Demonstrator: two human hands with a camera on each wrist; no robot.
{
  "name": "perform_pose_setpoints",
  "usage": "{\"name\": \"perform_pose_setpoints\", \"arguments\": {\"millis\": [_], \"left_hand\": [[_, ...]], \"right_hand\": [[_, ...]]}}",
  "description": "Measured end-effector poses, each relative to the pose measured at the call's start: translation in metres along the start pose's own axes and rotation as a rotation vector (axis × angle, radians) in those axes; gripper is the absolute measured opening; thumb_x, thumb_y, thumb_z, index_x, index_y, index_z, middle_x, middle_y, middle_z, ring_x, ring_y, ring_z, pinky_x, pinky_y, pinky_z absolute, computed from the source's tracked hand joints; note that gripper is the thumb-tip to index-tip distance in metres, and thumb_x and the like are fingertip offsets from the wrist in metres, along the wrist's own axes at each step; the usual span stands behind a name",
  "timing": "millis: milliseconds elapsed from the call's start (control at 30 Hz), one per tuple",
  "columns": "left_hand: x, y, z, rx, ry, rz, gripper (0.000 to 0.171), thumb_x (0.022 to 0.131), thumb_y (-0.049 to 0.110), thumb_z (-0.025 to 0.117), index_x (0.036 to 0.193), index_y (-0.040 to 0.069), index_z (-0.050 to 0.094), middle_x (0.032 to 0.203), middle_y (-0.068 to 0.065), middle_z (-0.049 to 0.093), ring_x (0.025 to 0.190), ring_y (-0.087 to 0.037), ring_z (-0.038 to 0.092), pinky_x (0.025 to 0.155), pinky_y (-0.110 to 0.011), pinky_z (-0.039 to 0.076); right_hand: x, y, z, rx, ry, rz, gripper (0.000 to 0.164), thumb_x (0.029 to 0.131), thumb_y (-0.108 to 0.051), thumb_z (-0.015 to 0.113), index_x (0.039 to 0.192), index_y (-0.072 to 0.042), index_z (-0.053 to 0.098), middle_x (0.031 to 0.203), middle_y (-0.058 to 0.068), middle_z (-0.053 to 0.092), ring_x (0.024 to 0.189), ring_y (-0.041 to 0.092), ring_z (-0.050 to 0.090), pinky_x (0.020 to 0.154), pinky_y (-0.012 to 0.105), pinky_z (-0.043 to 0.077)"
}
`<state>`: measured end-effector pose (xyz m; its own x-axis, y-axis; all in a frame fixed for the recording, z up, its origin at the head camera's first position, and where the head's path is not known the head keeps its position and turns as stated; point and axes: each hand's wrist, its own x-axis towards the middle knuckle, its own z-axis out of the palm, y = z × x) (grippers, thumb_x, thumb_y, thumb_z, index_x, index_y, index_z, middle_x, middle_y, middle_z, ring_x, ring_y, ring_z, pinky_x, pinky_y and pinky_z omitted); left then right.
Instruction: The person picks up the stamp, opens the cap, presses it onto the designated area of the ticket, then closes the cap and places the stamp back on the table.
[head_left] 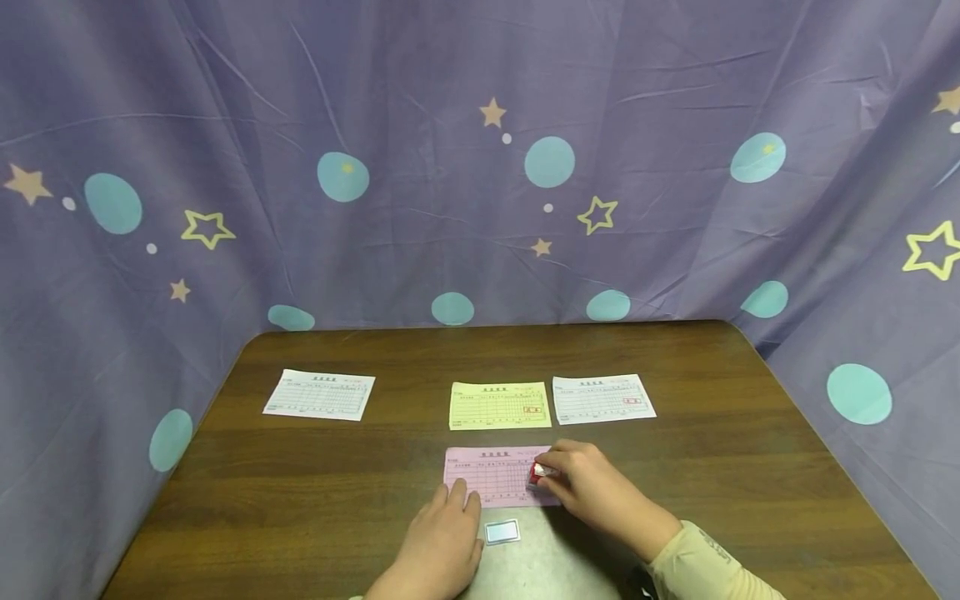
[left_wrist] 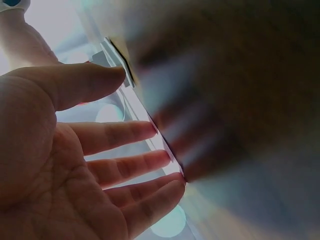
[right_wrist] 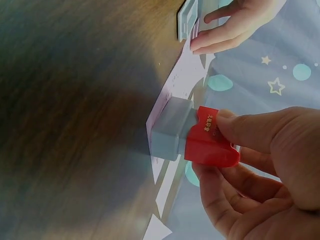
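The red and grey plastic block stamp stands on the right part of a thin pink paper form. The right hand pinches its red top; the left hand has its fingers spread, tips on the paper's left side. Marking the pink page looks like the step in hand; it seems to call for a straight push, paper kept still. Nearby lies a small pale-blue rectangle with a white edge. Behind, a flat yellow paper form and a white paper form show red boxes. The brown wood-grain table looks smooth.
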<state>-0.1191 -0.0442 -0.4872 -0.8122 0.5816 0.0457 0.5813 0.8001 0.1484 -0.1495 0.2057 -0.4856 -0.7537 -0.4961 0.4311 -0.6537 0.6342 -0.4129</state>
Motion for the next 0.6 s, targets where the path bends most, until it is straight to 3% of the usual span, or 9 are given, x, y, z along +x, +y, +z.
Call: {"name": "perform_pose_setpoints", "arguments": {"millis": [600], "left_hand": [[-0.0019, -0.0005, -0.0047, -0.010, -0.022, 0.007, 0.050, 0.083, 0.025, 0.078, 0.119, -0.008, 0.066, 0.123, -0.026, 0.059, 0.113, -0.043, 0.056, 0.095, -0.056, 0.047]], "right_hand": [[0.0052, -0.0014, -0.0017, -0.008, -0.060, 0.052, 0.015, 0.081, -0.004, 0.084, 0.094, -0.002, 0.078, 0.084, 0.002, 0.068, 0.075, 0.010, 0.064, 0.067, 0.026, 0.055]]}}
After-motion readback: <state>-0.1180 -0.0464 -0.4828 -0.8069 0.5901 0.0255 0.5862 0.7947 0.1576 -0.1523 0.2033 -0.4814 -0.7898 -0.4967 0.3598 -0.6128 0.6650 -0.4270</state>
